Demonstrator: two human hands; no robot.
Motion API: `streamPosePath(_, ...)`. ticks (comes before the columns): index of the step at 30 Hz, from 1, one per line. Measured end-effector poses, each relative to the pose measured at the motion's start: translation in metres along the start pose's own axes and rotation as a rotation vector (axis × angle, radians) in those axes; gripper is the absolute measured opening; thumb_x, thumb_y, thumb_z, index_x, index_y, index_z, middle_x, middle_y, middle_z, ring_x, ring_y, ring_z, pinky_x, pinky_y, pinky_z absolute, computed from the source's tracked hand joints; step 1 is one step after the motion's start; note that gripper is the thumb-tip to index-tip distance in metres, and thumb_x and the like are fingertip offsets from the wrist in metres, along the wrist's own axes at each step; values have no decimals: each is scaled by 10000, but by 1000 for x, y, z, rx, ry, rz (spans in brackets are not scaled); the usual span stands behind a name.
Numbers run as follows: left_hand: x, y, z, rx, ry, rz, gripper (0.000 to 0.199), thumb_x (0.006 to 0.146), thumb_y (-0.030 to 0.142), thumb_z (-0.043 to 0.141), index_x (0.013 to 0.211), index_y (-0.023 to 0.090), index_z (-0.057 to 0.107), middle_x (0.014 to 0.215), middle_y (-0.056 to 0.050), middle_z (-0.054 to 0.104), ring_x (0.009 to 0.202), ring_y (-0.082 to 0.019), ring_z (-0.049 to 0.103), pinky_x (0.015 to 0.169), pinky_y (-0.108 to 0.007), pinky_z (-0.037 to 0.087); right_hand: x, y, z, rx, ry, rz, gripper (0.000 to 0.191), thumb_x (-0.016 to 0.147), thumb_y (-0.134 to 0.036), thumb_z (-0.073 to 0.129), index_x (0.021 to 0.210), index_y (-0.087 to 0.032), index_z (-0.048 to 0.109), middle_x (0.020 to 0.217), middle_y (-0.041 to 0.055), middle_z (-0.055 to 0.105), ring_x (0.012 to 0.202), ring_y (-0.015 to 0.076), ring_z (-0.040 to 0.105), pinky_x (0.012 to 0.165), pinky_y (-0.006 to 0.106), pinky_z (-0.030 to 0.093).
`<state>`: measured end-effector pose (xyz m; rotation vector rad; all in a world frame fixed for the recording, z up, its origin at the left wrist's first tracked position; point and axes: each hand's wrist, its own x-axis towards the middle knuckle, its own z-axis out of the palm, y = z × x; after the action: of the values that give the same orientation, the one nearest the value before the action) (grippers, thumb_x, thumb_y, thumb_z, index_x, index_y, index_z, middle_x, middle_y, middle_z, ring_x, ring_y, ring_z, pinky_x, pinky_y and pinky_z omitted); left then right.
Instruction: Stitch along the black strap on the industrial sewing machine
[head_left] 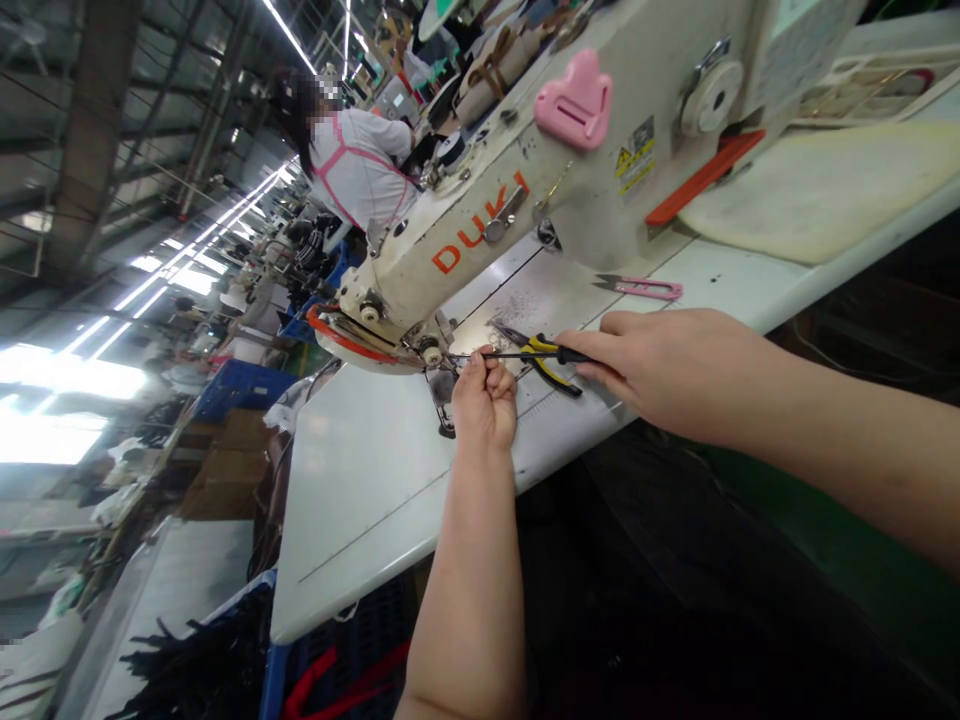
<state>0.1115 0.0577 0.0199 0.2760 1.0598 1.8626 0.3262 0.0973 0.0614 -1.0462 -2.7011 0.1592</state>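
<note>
My right hand [667, 368] is closed round the black handle of a screwdriver [541, 355]. Its thin shaft points left toward the needle end of a white sewing machine [480, 225] marked DUKI. Close to the presser foot, my left hand [485, 400] is closed, with thumb and fingers pinching the shaft near its tip. The tip itself is hard to make out against the machine. Yellow-and-black pliers [551, 378] lie on the machine bed, partly behind the screwdriver. Pink thread snips [649, 288] rest farther right on the white table [360, 490].
A pink plastic holder [576, 100] is fixed to the machine's arm. An orange strip [705, 180] and a cream-coloured sheet [817, 190] lie at the right. A person [360, 165] works behind the machine. Blue crates [244, 388] and cardboard boxes [229, 465] stand to the left.
</note>
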Motion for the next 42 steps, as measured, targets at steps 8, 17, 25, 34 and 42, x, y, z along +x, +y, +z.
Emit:
streamPosePath(8,1,-1,-3,62,-36,9,306,1095,138,506,853,98,688,722,15,495,514,-16,366,454,-110,285,3,4,6,45,71,-1,394,1081,-389,465,1361,-314,730,971,96,751,808,246,650,601,342,196)
streamPosePath(17,2,0,-3,33,-51,9,368,1118,122,404,878,96,681,720,10,495,528,-28,367,453,-107,288,11,12,15,58,137,-50,383,1046,-337,527,1356,-339,753,967,95,752,813,249,621,626,349,217)
streamPosePath(25,3,-1,-5,89,-44,26,236,1083,175,555,888,123,676,744,20,488,534,-38,357,453,-115,311,11,13,18,65,176,-66,374,1045,-325,530,1338,-326,763,960,99,753,823,248,614,626,347,218)
streamPosePath(34,1,0,-4,107,-59,37,226,1079,194,578,884,139,678,741,22,479,534,-38,348,458,-122,305,12,13,17,36,195,-104,388,1059,-305,491,1341,-320,757,943,104,728,834,257,624,621,351,226)
streamPosePath(42,1,0,-3,53,-61,37,300,1108,165,487,896,121,694,737,22,477,528,-35,345,467,-120,309,14,12,12,-19,147,-123,397,1054,-296,490,1357,-311,746,970,100,776,830,251,649,670,349,317)
